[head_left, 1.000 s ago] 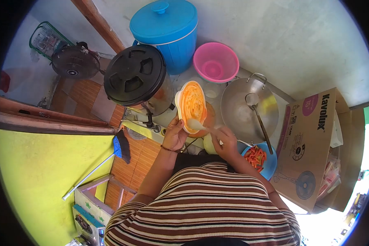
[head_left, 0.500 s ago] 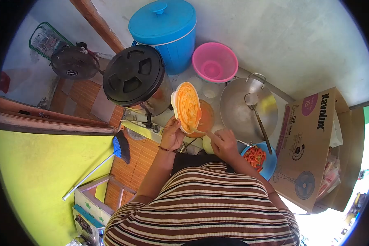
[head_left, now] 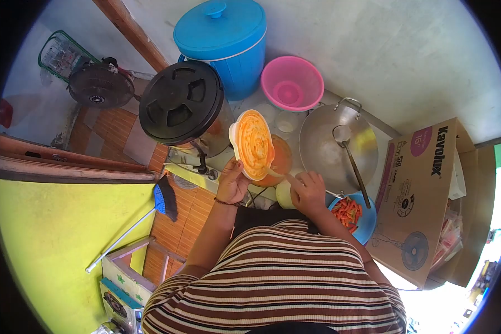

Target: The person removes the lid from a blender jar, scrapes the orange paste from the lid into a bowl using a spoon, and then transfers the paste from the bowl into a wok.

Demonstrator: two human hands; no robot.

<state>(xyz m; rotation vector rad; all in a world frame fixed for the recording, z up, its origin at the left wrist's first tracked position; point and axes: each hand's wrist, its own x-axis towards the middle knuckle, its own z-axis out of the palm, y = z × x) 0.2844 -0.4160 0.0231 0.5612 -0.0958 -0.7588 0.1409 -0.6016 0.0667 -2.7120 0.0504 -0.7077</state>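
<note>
My left hand [head_left: 234, 181] grips the lower edge of a white dish [head_left: 253, 145] coated inside with an orange mixture, tilted up toward me. My right hand [head_left: 309, 193] is closed around the handle of a light-coloured utensil [head_left: 280, 175], whose tip reaches the dish's lower edge. Behind the dish, partly hidden by it, sits a bowl of orange liquid [head_left: 281, 156]. A pale green round object [head_left: 284, 196] is just left of my right hand. To the right, a blue bowl [head_left: 366, 222] holds many red and orange pieces.
A metal wok [head_left: 320, 139] with a ladle [head_left: 352, 167] stands at the right, beside a cardboard box [head_left: 412, 195]. Further back are a pink basin [head_left: 293, 83], a blue lidded bucket [head_left: 228, 55] and a black-lidded dispenser [head_left: 178, 106]. A broom [head_left: 164, 200] is at the left.
The dish has shifted slightly left and up and faces me more. My right hand has moved a little right and down with the utensil.
</note>
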